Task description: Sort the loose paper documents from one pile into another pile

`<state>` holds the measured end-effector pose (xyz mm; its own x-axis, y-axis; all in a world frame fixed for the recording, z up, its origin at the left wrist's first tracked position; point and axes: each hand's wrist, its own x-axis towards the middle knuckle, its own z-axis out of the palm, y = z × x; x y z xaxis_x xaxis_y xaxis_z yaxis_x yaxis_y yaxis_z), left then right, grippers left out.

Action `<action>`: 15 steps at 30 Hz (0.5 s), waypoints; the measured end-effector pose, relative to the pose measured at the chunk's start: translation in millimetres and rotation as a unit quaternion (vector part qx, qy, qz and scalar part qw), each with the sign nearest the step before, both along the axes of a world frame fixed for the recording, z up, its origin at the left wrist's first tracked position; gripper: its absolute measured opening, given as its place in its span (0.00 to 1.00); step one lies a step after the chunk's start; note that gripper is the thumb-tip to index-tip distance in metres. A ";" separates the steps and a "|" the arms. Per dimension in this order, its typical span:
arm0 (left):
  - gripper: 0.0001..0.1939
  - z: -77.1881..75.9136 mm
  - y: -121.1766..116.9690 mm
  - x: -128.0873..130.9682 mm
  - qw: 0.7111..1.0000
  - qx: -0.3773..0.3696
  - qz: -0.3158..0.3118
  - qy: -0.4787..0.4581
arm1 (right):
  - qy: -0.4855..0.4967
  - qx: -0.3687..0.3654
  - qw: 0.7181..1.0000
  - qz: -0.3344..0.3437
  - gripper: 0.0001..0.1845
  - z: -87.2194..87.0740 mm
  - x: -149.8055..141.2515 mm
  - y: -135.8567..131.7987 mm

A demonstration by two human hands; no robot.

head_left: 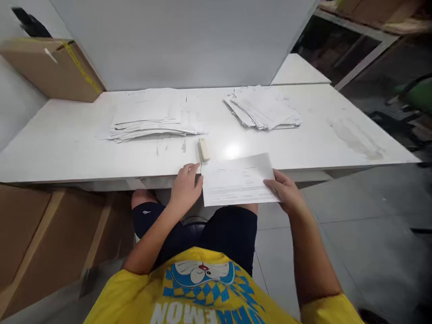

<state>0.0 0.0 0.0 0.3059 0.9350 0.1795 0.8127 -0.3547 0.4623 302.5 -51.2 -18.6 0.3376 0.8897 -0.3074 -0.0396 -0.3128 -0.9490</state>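
My right hand (285, 186) pinches the right edge of a printed sheet of paper (236, 182), thumb on top. The sheet is held out over the table's front edge, above my lap, with its printed side up. Close to the sheet's left edge is my left hand (185, 186), thumb and forefinger apart and nothing visible between them. Its fingertips are at the table edge; whether they touch the sheet I cannot tell. A small cream-coloured oblong block (204, 150) lies on the table just beyond those fingertips.
On the white table (67, 148), a broad paper stack (148, 112) lies at left and a looser paper pile (265, 108) at right. A cardboard box (64, 72) stands at the back left, against the grey panel (189, 45). Large cardboard pieces (57, 234) are below left.
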 end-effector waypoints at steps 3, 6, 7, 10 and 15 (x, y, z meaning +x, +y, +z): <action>0.20 -3.7 3.8 -1.4 1.000 0.005 -0.021 0.016 | -0.006 0.018 1.000 0.014 0.25 4.0 -1.7 6.8; 0.22 -6.2 8.4 0.2 0.998 0.039 -0.035 0.033 | -0.002 0.021 0.999 0.032 0.23 5.9 -1.4 12.7; 0.24 -6.9 10.6 1.2 0.997 0.056 -0.042 0.038 | 0.001 0.020 0.999 0.038 0.23 5.8 -0.8 14.2; 0.28 -9.7 20.2 3.5 0.990 0.091 -0.088 0.054 | 0.004 0.017 0.999 0.047 0.23 4.2 1.2 17.6; 0.35 -17.9 37.7 0.8 0.978 0.116 -0.138 0.101 | -0.006 0.019 0.999 0.046 0.22 3.5 1.5 20.0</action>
